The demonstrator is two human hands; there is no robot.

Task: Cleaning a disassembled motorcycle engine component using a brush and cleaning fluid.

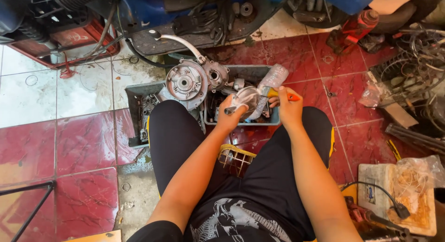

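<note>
I sit with my knees apart over a red and white tiled floor. My left hand grips a round grey metal engine part with a short shaft sticking out to the left. My right hand holds a tool with an orange and yellow handle against that part. Both hands hover over a grey plastic tray of small parts. A clear plastic bottle lies in the tray just beyond my hands.
A silver engine cover with a kick lever rests left of the tray. A blue scooter stands ahead. A red jack and tangled wires are at right. A white battery sits by my right thigh.
</note>
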